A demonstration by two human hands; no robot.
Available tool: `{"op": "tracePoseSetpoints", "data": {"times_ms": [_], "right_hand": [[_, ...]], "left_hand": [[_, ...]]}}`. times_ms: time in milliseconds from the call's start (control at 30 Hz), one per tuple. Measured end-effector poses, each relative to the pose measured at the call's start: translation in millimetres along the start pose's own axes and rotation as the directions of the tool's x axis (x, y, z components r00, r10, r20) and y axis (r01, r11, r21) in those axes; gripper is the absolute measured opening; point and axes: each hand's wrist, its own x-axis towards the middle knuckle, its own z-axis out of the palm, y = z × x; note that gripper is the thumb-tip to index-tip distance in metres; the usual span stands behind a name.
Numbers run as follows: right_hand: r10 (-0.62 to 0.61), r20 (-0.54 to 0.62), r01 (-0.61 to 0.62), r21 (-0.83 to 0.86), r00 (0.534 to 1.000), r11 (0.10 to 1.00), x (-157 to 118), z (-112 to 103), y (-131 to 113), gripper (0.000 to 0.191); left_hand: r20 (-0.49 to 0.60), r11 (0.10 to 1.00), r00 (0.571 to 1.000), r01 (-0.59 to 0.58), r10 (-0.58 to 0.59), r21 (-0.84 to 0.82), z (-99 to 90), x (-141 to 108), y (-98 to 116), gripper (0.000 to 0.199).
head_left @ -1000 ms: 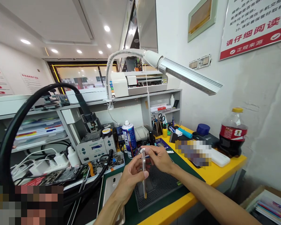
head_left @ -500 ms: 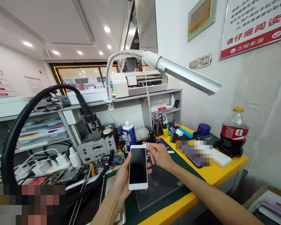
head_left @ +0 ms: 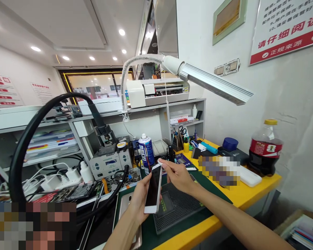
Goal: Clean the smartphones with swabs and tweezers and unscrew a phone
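My left hand (head_left: pixel 137 201) holds a white smartphone (head_left: pixel 153 189) upright from behind, its dark screen turned partly toward the right. My right hand (head_left: pixel 177 175) is at the phone's top right corner, fingertips pinching the upper edge. Both hands hover over a grey ribbed work mat (head_left: pixel 181 208) on the green bench mat. A gold phone back (head_left: pixel 126 208) lies flat under my left wrist.
A blue spray can (head_left: pixel 146 152), a soldering station (head_left: pixel 110 161) with a thick black hose (head_left: pixel 23 146), a parts tray (head_left: pixel 120 180) and chargers crowd the back left. A desk lamp (head_left: pixel 214 83) hangs overhead. A cola bottle (head_left: pixel 265 149) stands at the right on the yellow table (head_left: pixel 250 194).
The phone went from edge-on to screen facing me, and now is turned partly sideways again. My right hand stayed at its top edge throughout.
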Motion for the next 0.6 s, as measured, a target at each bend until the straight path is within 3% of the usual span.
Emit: {"op": "tracePoseSetpoints", "data": {"times_ms": [100, 267, 600], "right_hand": [[-0.088, -0.023, 0.085, -0.084, 0.996, 0.993, -1.1, 0.3, 2.5, 0.043], [-0.157, 0.001, 0.154, -0.189, 0.988, 0.97, -3.2, 2.1, 2.2, 0.04], [-0.25, 0.103, 0.264, -0.164, 0.963, 0.95, -11.6, 9.9, -1.0, 0.038]], "left_hand": [[-0.03, 0.999, 0.999, 0.016, -0.015, 0.028, 0.7, 2.1, -0.9, 0.029], [0.016, 1.0, 1.0, 0.015, -0.015, 0.003, -2.6, 5.2, -1.5, 0.029], [0.014, 0.999, 1.0, 0.012, -0.011, -0.036, -0.2, 3.1, 0.7, 0.034]]}}
